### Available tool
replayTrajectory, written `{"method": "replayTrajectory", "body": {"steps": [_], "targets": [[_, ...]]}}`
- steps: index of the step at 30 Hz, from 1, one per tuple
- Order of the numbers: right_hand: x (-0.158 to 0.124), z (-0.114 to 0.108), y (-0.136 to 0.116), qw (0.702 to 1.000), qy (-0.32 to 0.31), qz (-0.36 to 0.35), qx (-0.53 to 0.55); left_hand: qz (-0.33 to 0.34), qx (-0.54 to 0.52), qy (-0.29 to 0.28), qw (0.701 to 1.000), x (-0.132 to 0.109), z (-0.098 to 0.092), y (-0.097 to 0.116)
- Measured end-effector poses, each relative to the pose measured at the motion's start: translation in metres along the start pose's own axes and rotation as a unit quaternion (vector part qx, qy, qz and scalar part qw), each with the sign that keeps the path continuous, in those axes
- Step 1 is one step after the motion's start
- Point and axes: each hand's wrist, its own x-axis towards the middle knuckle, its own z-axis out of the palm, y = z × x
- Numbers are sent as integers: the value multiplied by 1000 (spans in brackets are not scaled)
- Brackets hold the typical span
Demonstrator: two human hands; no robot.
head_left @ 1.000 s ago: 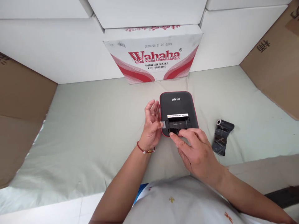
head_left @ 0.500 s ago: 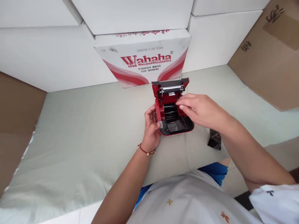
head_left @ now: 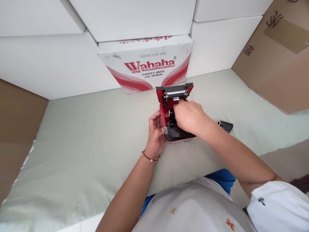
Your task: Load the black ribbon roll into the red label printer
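Clasping the left side of the small printer (head_left: pixel 176 138), the left hand (head_left: pixel 155 133) presses its thumb on the grey tab and curls its fingers round the red wall, steadying it near the middle of the cloth-covered surface (head_left: pixel 84 135), just before the Wahaha box (head_left: pixel 147 64). The right hand (head_left: pixel 189 117) dips under the raised lid (head_left: pixel 175 90) into the open bay, fingertips hidden, so whether they pinch anything cannot be told. The step looks like work inside the bay, and any next move calls for a steady body and a light touch.
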Motion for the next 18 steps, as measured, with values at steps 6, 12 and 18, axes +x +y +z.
{"method": "replayTrajectory", "body": {"steps": [6, 12, 18], "targets": [[-86, -12, 57, 947, 107, -58, 297, 1, -12, -12, 1000, 0, -3, -3], [-83, 41, 119, 949, 59, 54, 306, -7, -15, -11, 1000, 2, -6, -3], [-74, 78, 140, 912, 213, 129, 325, -10, -10, -10, 1000, 3, -6, 1]]}}
